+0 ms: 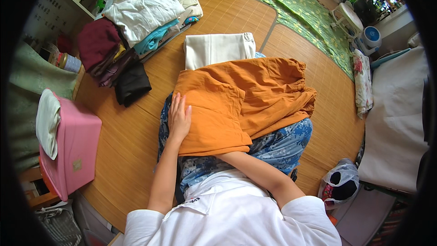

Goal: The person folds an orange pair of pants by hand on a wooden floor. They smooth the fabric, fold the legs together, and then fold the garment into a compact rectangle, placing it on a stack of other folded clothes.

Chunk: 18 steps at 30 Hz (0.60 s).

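Observation:
Orange trousers [211, 109], partly folded, lie across my lap over blue camouflage-patterned clothing [283, 143]. Their gathered waistband is at the right. My left hand [179, 116] rests flat on their left edge, palm down, fingers pointing away from me. My right forearm reaches in under the near folded edge of the orange cloth, which hides my right hand. Just beyond the trousers lies a folded off-white garment [218, 49], with a bit of light blue cloth showing at its right corner.
Folded clothes stand at the upper left: a white buttoned shirt [143, 10] on top, maroon [97, 42] and black garments [132, 83] beside it. A pink storage box [80, 143] with white cloth is at the left. A plastic bag [339, 184] lies at the right.

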Each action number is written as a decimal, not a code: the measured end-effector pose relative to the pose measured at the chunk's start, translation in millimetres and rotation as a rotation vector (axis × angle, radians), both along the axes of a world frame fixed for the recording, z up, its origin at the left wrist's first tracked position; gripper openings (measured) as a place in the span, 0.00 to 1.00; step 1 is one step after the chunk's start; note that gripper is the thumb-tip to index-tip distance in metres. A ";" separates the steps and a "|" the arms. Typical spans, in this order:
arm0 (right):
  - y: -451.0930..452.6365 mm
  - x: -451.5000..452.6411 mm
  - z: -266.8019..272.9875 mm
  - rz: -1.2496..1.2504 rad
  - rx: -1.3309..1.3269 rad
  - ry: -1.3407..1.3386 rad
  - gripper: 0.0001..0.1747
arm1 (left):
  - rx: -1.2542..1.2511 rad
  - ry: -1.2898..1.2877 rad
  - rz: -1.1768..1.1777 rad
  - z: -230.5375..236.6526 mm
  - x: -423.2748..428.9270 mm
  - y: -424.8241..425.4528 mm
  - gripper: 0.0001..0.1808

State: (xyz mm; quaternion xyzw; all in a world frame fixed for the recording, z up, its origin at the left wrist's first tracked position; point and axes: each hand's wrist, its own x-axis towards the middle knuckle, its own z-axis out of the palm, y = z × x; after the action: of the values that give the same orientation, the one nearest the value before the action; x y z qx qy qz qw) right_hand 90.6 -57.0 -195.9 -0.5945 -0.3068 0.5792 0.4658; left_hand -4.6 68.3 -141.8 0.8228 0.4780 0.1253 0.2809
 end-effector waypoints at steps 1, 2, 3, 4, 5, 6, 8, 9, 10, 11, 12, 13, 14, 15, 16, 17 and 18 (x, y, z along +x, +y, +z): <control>-5.1 2.1 -3.8 -0.084 -0.034 0.046 0.28 | -0.029 -0.111 0.062 -5.3 -3.3 -1.2 0.24; -10.7 5.3 -7.6 -0.158 -0.062 0.093 0.27 | 0.014 -0.151 0.086 -10.4 -5.3 -2.8 0.24; -16.8 8.1 -11.3 -0.235 -0.091 0.144 0.27 | 0.036 -0.184 0.120 -15.1 -6.6 -4.5 0.24; -24.1 12.3 -14.8 -0.311 -0.113 0.195 0.27 | 0.070 -0.233 0.145 -19.2 -7.5 -6.3 0.24; -31.7 17.6 -18.5 -0.381 -0.127 0.255 0.27 | 0.083 -0.212 0.155 -22.7 -7.8 -7.8 0.24; -39.4 24.0 -22.1 -0.432 -0.133 0.314 0.27 | 0.109 -0.208 0.157 -25.5 -7.9 -8.9 0.24; -48.0 43.1 -29.5 -0.525 -0.126 0.445 0.27 | 0.120 -0.203 0.176 -29.4 -8.0 -10.9 0.24; -48.7 55.0 -33.3 -0.550 -0.105 0.530 0.27 | 0.149 -0.212 0.159 -30.7 -7.8 -11.5 0.24; -48.1 68.2 -36.5 -0.596 -0.130 0.667 0.27 | 0.154 -0.215 0.158 -31.7 -8.2 -12.4 0.24; -42.4 86.3 -39.5 -0.568 -0.040 0.741 0.29 | 0.154 -0.223 0.161 -32.5 -8.5 -13.0 0.24; -37.6 103.3 -39.9 -0.597 -0.057 0.839 0.30 | 0.177 -0.224 0.154 -33.2 -9.3 -13.9 0.24; -36.9 114.1 -38.3 -0.573 -0.068 0.847 0.30 | 0.157 -0.205 0.161 -34.0 -9.7 -14.2 0.24; -39.6 121.6 -34.7 -0.577 -0.135 0.828 0.31 | 0.146 -0.205 0.167 -34.5 -10.1 -14.2 0.24; -41.2 125.1 -30.6 -0.583 -0.197 0.849 0.31 | 0.150 -0.221 0.160 -34.7 -10.2 -13.6 0.24; -39.8 127.3 -26.3 -0.547 -0.283 0.771 0.32 | 0.129 -0.222 0.168 -34.4 -9.9 -12.4 0.24; -40.0 126.2 -21.5 -0.515 -0.312 0.663 0.27 | 0.124 -0.247 0.165 -33.2 -9.7 -11.2 0.24; -40.3 124.5 -16.6 -0.463 -0.339 0.514 0.25 | 0.067 -0.248 0.190 -31.3 -8.5 -9.6 0.25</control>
State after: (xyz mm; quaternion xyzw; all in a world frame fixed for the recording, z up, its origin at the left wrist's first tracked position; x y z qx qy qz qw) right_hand 215.1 -97.4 -212.5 -0.5521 0.0627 0.6312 0.5412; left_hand -13.1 58.6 -173.1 0.7608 0.5109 0.2679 0.2973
